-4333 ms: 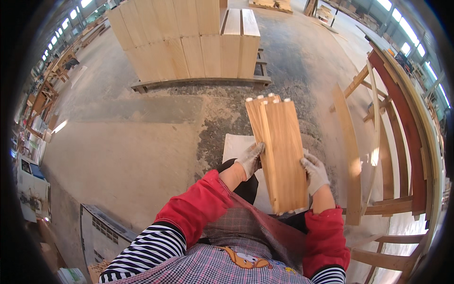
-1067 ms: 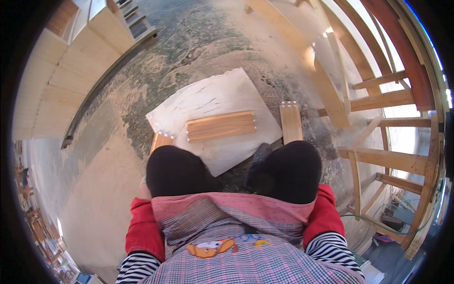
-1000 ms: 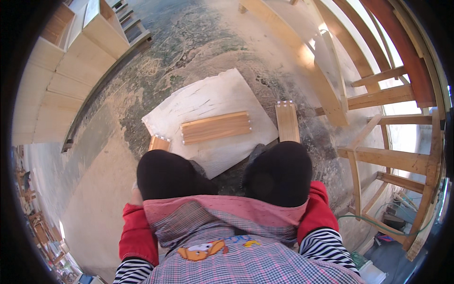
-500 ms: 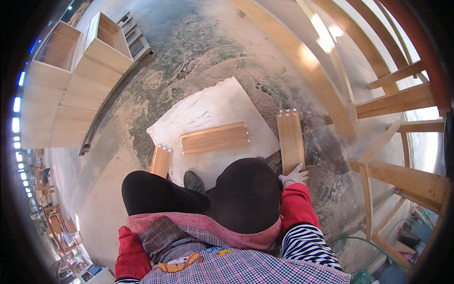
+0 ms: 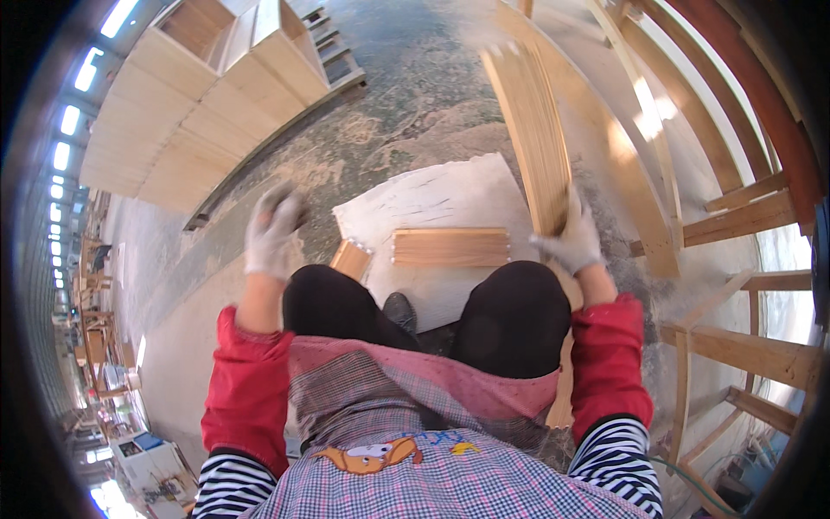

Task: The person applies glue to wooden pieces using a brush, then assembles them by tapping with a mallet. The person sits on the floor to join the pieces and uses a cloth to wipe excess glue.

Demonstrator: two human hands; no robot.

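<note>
My right hand (image 5: 572,240), in a pale glove, is closed round a long wooden board (image 5: 529,130). The board stands out past my right knee, its far end blurred, and its near part is hidden behind my hand and leg. My left hand (image 5: 273,232), also gloved and with dark fingertips, is raised beyond my left knee; it is blurred, its fingers look loosely apart, and nothing shows in it. Between my knees and the far floor, a short wooden board (image 5: 451,247) with notched, white-tipped ends lies on a white sheet (image 5: 432,197). Another wooden piece (image 5: 351,258) lies by my left knee, partly hidden.
Pale wooden boxes (image 5: 199,112) are stacked on a pallet (image 5: 341,73) at the far left. A timber frame (image 5: 735,342) and long leaning beams (image 5: 622,164) stand along the right. A dark shoe (image 5: 399,311) rests at the sheet's near edge.
My right hand has raised the long board from the floor beside the sheet. My left hand has come into view, reaching forward on the left. My view has shifted and my knees have moved.
</note>
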